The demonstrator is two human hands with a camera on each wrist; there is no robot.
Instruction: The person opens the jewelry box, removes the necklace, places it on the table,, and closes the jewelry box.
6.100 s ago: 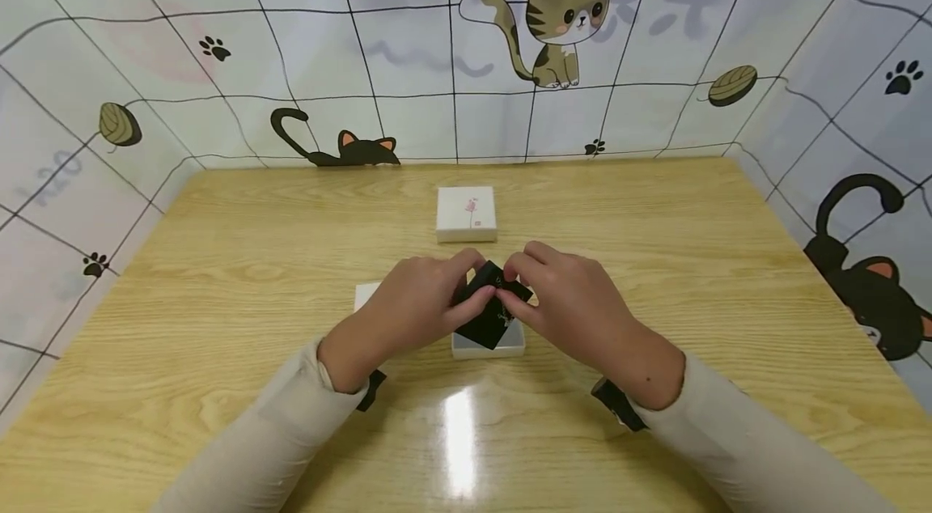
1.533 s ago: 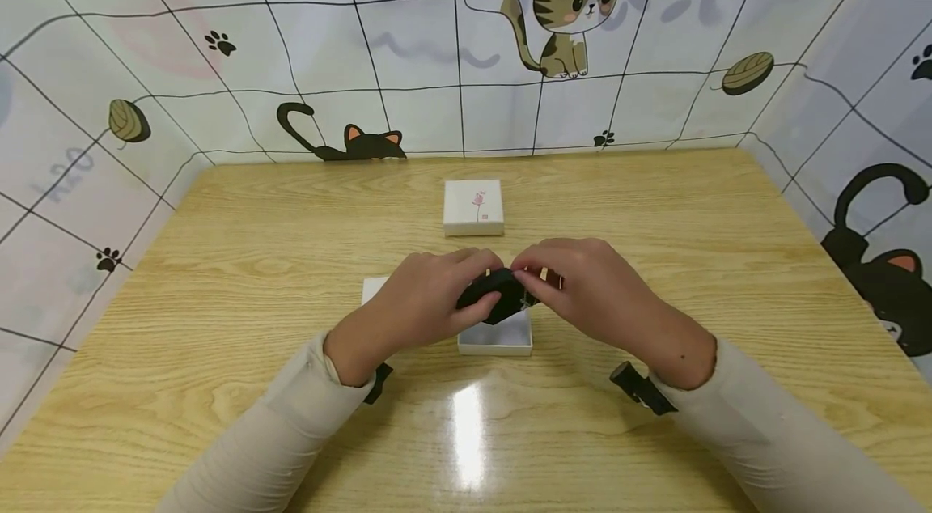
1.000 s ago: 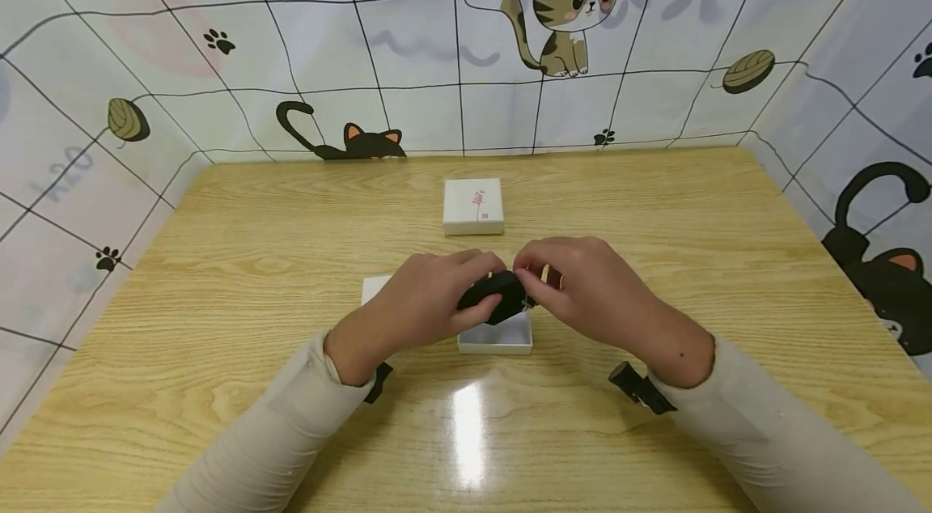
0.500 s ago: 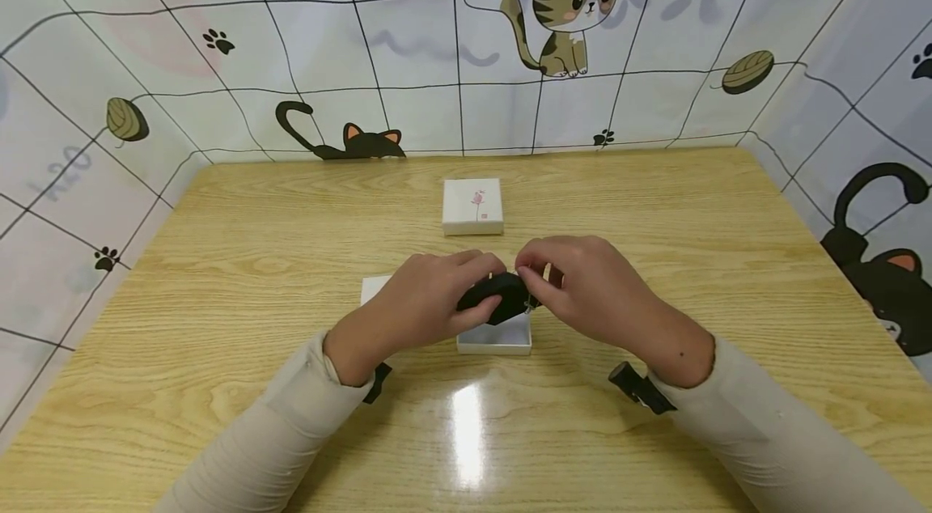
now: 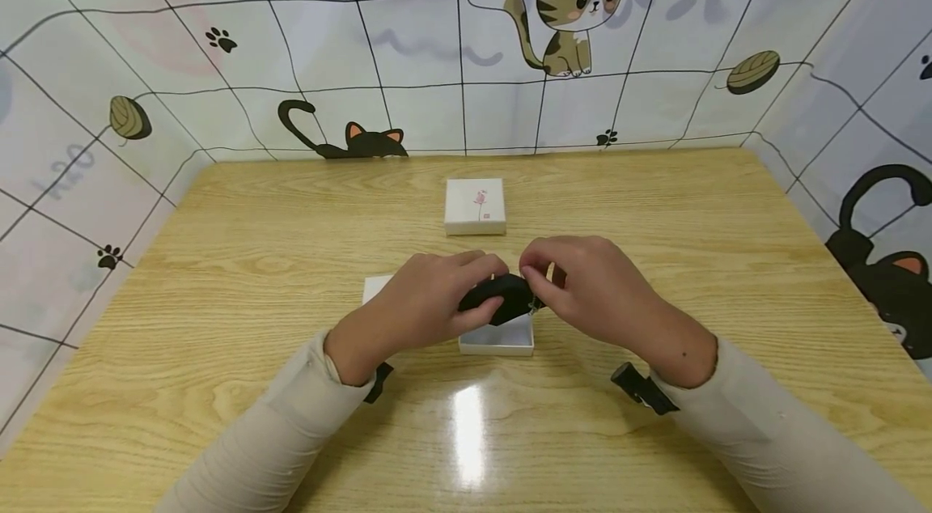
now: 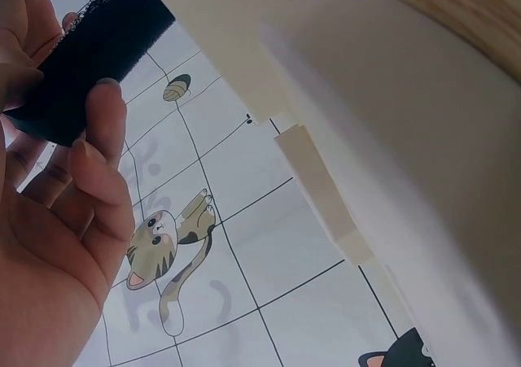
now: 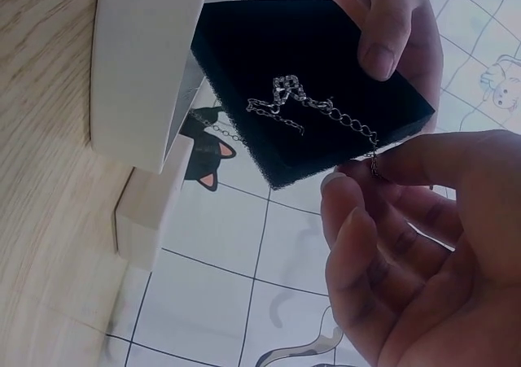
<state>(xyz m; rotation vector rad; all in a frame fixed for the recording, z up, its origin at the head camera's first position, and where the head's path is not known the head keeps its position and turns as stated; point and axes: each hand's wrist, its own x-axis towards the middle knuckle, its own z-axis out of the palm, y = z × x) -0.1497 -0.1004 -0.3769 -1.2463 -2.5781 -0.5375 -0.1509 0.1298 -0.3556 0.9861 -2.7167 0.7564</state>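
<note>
In the head view my left hand grips a square black foam pad between thumb and fingers, above the table. A silver chain with a sparkling charm lies across the pad's face in the right wrist view, and some of it dangles past the edge. My right hand pinches one end of this chain between thumb and forefinger at the pad's corner. Below the pad stands a white box base, partly hidden by it. In the left wrist view the pad is seen edge-on.
Farther back on the wooden table sits a closed-looking white box with a pink flower print. Another white item is mostly hidden behind my left hand. Cat-printed sheets enclose the table's back and sides.
Over the six seconds the pad has tilted from face-up to nearly edge-on, and my right hand has come to its corner. In the last second my right fingers shift slightly rightward.
</note>
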